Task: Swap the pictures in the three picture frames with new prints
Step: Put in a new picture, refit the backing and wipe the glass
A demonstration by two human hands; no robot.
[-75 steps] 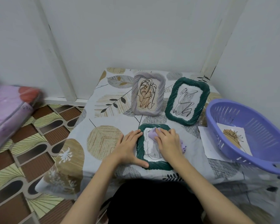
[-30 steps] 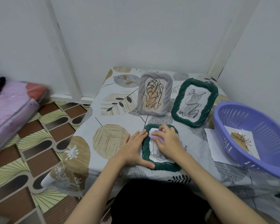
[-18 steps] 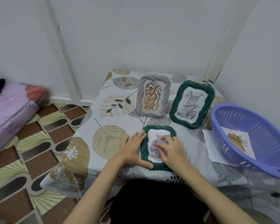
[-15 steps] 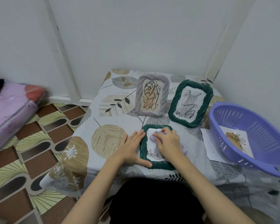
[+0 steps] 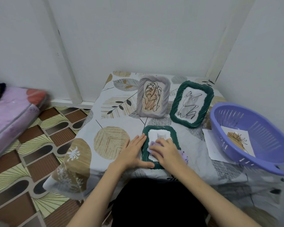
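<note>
a: where's the flat green frame [image 5: 160,129]?
b: on the table [image 5: 115,128], near its front edge, below the two standing frames

a: and the hands?
b: left hand [image 5: 134,152] lies spread, fingers straight along the frame's left rim. right hand [image 5: 166,150] presses a purple cloth [image 5: 152,145] onto the glass, fingers curled over it

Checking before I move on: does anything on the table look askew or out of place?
One thing: a loose white sheet lies partly trapped under the purple basket, and another print sits inside it. The frames look undamaged.
</note>
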